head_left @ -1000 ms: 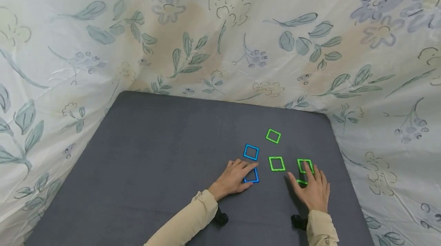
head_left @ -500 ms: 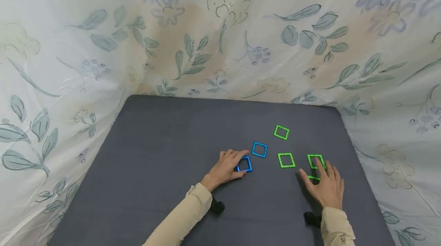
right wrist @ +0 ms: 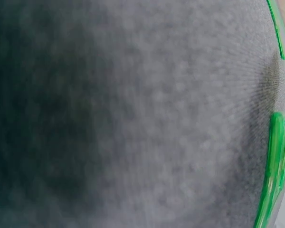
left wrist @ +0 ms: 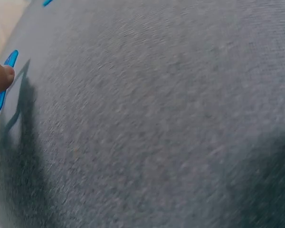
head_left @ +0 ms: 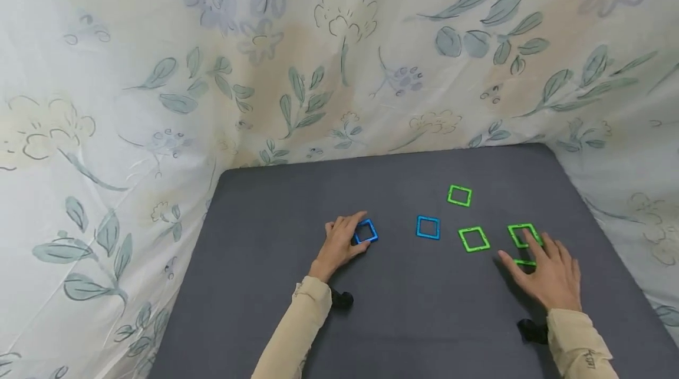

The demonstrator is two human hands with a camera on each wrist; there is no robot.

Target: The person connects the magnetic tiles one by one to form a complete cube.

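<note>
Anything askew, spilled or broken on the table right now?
Nothing looks spilled or broken. The untouched blue frame and the green frame just right of it lie at different angles, which seems ordinary for scattered pieces. By the right hand, one green piece shows only as a strip, so I can't judge it.

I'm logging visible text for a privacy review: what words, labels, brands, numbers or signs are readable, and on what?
"Let's", apparently, on the right sleeve; the rest is too small.
Left sleeve: a dark marking, too small to read.
Nothing else readable.
</note>
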